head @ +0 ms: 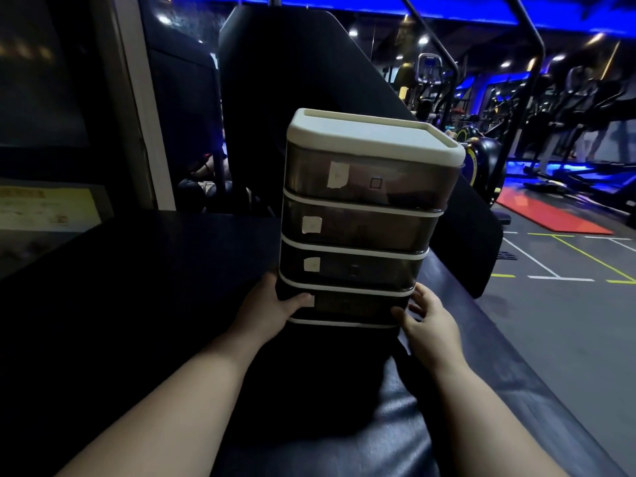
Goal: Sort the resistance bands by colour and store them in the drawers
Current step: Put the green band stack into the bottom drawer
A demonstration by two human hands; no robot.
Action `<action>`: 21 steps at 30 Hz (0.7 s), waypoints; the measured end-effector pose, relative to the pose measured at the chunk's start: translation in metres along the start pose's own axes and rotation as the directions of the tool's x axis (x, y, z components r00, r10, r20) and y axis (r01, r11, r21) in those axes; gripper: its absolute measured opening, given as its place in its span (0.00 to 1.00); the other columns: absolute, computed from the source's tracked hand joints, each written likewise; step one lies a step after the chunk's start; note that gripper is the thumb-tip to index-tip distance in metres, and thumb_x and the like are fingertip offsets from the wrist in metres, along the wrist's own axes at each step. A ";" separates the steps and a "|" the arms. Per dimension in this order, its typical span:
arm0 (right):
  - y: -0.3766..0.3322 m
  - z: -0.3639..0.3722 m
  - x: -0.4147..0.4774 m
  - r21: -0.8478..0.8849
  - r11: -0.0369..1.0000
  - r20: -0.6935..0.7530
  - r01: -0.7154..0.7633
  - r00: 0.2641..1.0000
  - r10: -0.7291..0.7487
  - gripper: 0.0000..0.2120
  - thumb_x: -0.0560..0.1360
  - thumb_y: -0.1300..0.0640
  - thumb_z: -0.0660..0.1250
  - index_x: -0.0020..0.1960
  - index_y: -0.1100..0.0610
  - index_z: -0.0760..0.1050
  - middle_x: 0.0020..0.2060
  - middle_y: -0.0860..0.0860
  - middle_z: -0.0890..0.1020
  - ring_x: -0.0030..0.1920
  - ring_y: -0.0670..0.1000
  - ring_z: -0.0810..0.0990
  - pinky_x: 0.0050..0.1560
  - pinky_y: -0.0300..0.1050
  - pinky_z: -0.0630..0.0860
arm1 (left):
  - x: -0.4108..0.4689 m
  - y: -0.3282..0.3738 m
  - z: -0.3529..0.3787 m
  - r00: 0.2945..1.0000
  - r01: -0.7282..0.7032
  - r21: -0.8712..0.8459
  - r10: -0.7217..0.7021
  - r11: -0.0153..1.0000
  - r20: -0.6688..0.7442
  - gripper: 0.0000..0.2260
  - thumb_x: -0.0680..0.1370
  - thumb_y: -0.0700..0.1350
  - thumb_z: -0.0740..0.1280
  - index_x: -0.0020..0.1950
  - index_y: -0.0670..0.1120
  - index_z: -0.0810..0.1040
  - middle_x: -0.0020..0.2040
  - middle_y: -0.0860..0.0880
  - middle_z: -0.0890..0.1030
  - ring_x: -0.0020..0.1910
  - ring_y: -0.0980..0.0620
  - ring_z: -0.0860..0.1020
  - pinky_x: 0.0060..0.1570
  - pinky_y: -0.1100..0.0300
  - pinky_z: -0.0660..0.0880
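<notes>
The drawer unit (364, 215) stands upright on my feed in the middle of the scene, on the far part of a black padded bench (395, 425). It has four smoky, see-through drawers stacked one on another, white rims between them and a white top (375, 136) with a raised edge. All four drawers sit pushed in. Each front has a small paper label (338, 174) near its left side; I cannot read them. The drawers are too dark inside for me to tell whether any bands lie in them, and I see no bands outside.

Both hands are at the bottom drawer (351, 304). The left hand (272, 304) grips the unit's near left corner, thumb curled over the drawer front right at its label, fingers wrapped round the left side out of my sight. The right hand (430, 321) lies spread at the near right corner, thumb against the drawer front, fingers loose and fanned along the right side; it holds nothing closed in it.

Behind the unit rises a tall black upright pad (309, 63). To the left a yellow notice (48, 208) shows dimly. To the right the grey floor (568, 304) carries white and yellow lines, with a red mat (550, 215) farther off and gym machines (581, 98) under blue light.
</notes>
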State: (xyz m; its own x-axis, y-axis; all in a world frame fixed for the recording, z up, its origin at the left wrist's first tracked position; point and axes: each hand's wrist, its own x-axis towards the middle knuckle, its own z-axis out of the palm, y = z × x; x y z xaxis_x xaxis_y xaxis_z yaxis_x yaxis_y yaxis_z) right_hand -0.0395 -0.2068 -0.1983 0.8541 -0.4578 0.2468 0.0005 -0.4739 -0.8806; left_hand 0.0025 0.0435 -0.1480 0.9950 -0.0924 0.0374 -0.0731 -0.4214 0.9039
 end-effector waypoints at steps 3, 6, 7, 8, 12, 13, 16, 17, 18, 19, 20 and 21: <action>-0.001 0.000 -0.002 -0.056 0.998 -0.008 -0.015 1.000 0.014 0.22 0.74 0.55 0.71 0.66 0.44 0.74 0.54 0.41 0.82 0.53 0.41 0.80 0.51 0.37 0.71 | -0.001 0.000 0.002 1.000 -0.005 0.021 0.005 1.000 -0.026 0.25 0.75 0.51 0.72 0.69 0.47 0.69 0.64 0.49 0.76 0.62 0.49 0.74 0.56 0.59 0.68; -0.003 0.000 -0.005 -0.065 0.998 -0.003 -0.005 1.000 0.005 0.19 0.75 0.57 0.70 0.64 0.45 0.76 0.51 0.39 0.82 0.52 0.39 0.80 0.47 0.31 0.70 | -0.004 -0.002 0.000 1.000 -0.019 0.043 0.020 0.999 -0.021 0.27 0.74 0.52 0.73 0.69 0.48 0.69 0.64 0.49 0.76 0.62 0.49 0.74 0.57 0.59 0.69; -0.005 -0.001 -0.006 -0.061 0.998 -0.001 0.000 1.000 0.000 0.19 0.75 0.58 0.70 0.64 0.45 0.76 0.50 0.39 0.83 0.51 0.37 0.79 0.47 0.29 0.69 | -0.006 -0.002 -0.001 0.999 -0.027 0.079 0.029 0.997 -0.022 0.27 0.74 0.52 0.73 0.69 0.48 0.69 0.64 0.49 0.76 0.62 0.50 0.74 0.57 0.60 0.69; -0.005 -0.001 -0.007 -0.061 0.998 0.000 -0.001 1.000 0.001 0.19 0.74 0.58 0.70 0.64 0.45 0.77 0.49 0.39 0.83 0.51 0.36 0.80 0.48 0.29 0.70 | -0.007 -0.003 -0.002 0.999 -0.035 0.132 0.039 0.991 -0.026 0.26 0.74 0.52 0.73 0.69 0.48 0.70 0.65 0.49 0.76 0.63 0.50 0.74 0.57 0.60 0.68; -0.012 -0.003 -0.012 -0.151 0.989 0.038 0.009 0.999 -0.003 0.24 0.70 0.59 0.73 0.61 0.39 0.76 0.45 0.38 0.84 0.48 0.36 0.81 0.50 0.37 0.75 | -0.009 -0.007 -0.008 0.998 -0.026 0.309 0.041 0.951 -0.042 0.28 0.75 0.51 0.72 0.72 0.50 0.67 0.68 0.49 0.74 0.67 0.49 0.72 0.64 0.57 0.69; -0.014 -0.003 -0.015 -0.179 0.984 0.052 0.020 0.999 -0.011 0.25 0.69 0.58 0.72 0.60 0.36 0.76 0.44 0.38 0.84 0.46 0.35 0.81 0.49 0.38 0.76 | -0.008 -0.008 -0.008 0.999 -0.019 0.341 0.032 0.940 -0.035 0.29 0.74 0.51 0.73 0.73 0.51 0.66 0.68 0.49 0.74 0.67 0.49 0.72 0.65 0.56 0.70; -0.019 -0.003 -0.020 -0.256 0.965 0.062 0.053 0.997 -0.038 0.26 0.67 0.56 0.71 0.60 0.34 0.73 0.42 0.37 0.84 0.42 0.35 0.81 0.45 0.38 0.78 | -0.006 -0.009 -0.008 0.999 -0.015 0.439 0.026 0.898 -0.020 0.30 0.73 0.50 0.74 0.72 0.50 0.66 0.67 0.49 0.74 0.66 0.48 0.73 0.65 0.54 0.71; -0.021 -0.003 -0.020 -0.273 0.961 0.061 0.056 0.997 -0.041 0.25 0.67 0.56 0.72 0.59 0.34 0.74 0.42 0.37 0.84 0.41 0.35 0.81 0.44 0.38 0.78 | -0.006 -0.010 -0.008 0.999 -0.020 0.450 0.035 0.893 -0.025 0.29 0.73 0.50 0.74 0.71 0.50 0.67 0.67 0.49 0.75 0.65 0.48 0.73 0.64 0.54 0.71; -0.022 -0.003 -0.019 -0.287 0.956 0.059 0.057 0.997 -0.042 0.24 0.67 0.56 0.72 0.59 0.35 0.74 0.41 0.38 0.84 0.41 0.36 0.81 0.44 0.38 0.78 | -0.005 -0.011 -0.008 0.998 -0.029 0.455 0.048 0.890 -0.030 0.29 0.73 0.50 0.75 0.70 0.50 0.67 0.66 0.49 0.75 0.65 0.48 0.74 0.64 0.54 0.71; -0.022 -0.003 -0.017 -0.297 0.953 0.056 0.057 0.998 -0.043 0.23 0.67 0.56 0.72 0.58 0.36 0.75 0.41 0.39 0.84 0.41 0.36 0.81 0.43 0.38 0.78 | -0.004 -0.011 -0.008 0.998 -0.037 0.460 0.058 0.887 -0.031 0.28 0.73 0.50 0.74 0.70 0.50 0.68 0.66 0.49 0.75 0.65 0.48 0.74 0.63 0.54 0.72; -0.022 -0.002 -0.015 -0.303 0.951 0.054 0.056 0.998 -0.042 0.23 0.67 0.57 0.72 0.57 0.37 0.75 0.40 0.40 0.84 0.41 0.37 0.82 0.43 0.39 0.78 | -0.004 -0.011 -0.008 0.998 -0.042 0.465 0.063 0.884 -0.030 0.28 0.73 0.50 0.74 0.70 0.50 0.67 0.66 0.49 0.75 0.65 0.48 0.73 0.63 0.55 0.71; -0.022 -0.002 -0.013 -0.297 0.953 0.055 0.057 0.998 -0.042 0.22 0.66 0.58 0.72 0.55 0.38 0.76 0.40 0.40 0.84 0.41 0.37 0.82 0.44 0.40 0.79 | -0.003 -0.012 -0.008 0.998 -0.043 0.466 0.064 0.884 -0.028 0.28 0.73 0.50 0.74 0.70 0.49 0.67 0.66 0.49 0.74 0.65 0.48 0.73 0.63 0.55 0.71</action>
State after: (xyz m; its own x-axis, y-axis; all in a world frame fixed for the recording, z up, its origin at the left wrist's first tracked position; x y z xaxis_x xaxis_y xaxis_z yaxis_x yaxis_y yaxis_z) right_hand -0.0517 -0.1918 -0.1819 0.8805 -0.3955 0.2615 -0.1054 -0.7010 -0.7053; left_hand 0.0013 0.0562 -0.1552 0.9898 -0.0936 0.1072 -0.1394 -0.7887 0.5988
